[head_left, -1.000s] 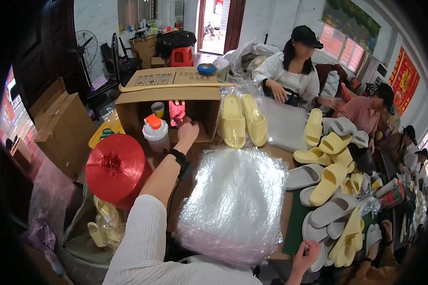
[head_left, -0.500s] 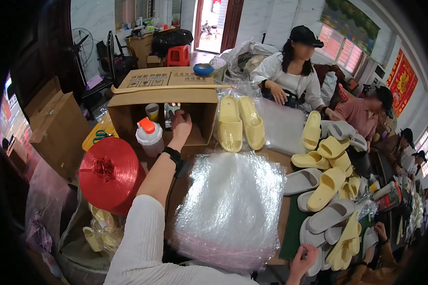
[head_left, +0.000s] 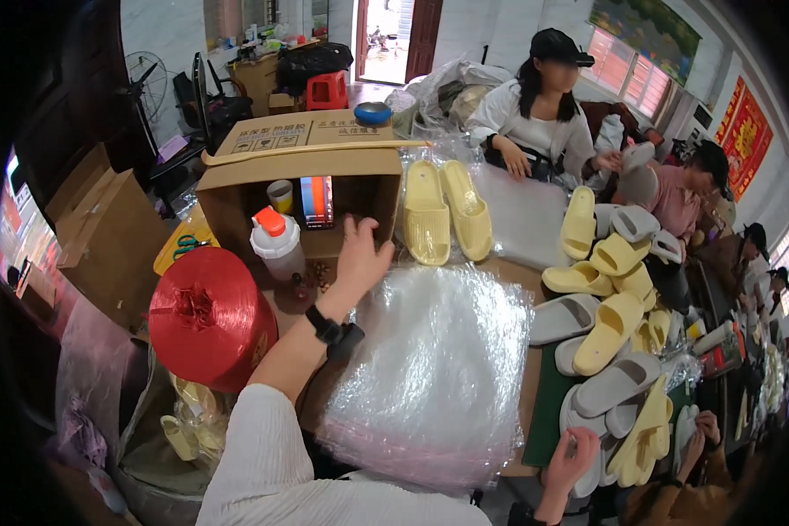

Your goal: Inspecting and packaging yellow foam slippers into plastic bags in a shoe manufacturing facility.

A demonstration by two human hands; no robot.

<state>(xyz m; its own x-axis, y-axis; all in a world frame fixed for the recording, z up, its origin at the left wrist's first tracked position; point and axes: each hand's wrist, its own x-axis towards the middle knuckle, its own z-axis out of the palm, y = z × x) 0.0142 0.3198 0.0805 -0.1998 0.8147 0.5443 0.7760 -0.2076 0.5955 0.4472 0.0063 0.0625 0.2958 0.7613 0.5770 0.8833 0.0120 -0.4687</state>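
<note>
My left hand point(head_left: 365, 254) is in front of the cardboard box's opening, fingers apart and holding nothing. Inside the open-sided cardboard box point(head_left: 228, 188), a phone point(head_left: 317, 203) with a lit, colourful screen stands upright beside a small grey cup point(head_left: 280, 196). A clear plastic bottle point(head_left: 278, 254) with an orange lid is left of my hand. Below it lies a stack of clear plastic bags point(head_left: 434, 368). My right hand point(head_left: 573, 456), fingers loosely bent and apart, is beside the grey slippers point(head_left: 618, 386); I see nothing in it. A pair of yellow slippers point(head_left: 427, 215) lies beyond the bags.
At left are a big red twine roll point(head_left: 206, 316), green-handled scissors point(head_left: 187, 246) and another carton point(head_left: 105, 245). Yellow slippers point(head_left: 609, 333) pile up with grey ones at right. Across the table, a person in white point(head_left: 535, 123) holds a grey slipper; other people sit further right.
My left hand has drawn back from the phone in the box, toward me and to the right; the screen now shows. My right hand has risen slightly. The person in white has lifted a grey slipper.
</note>
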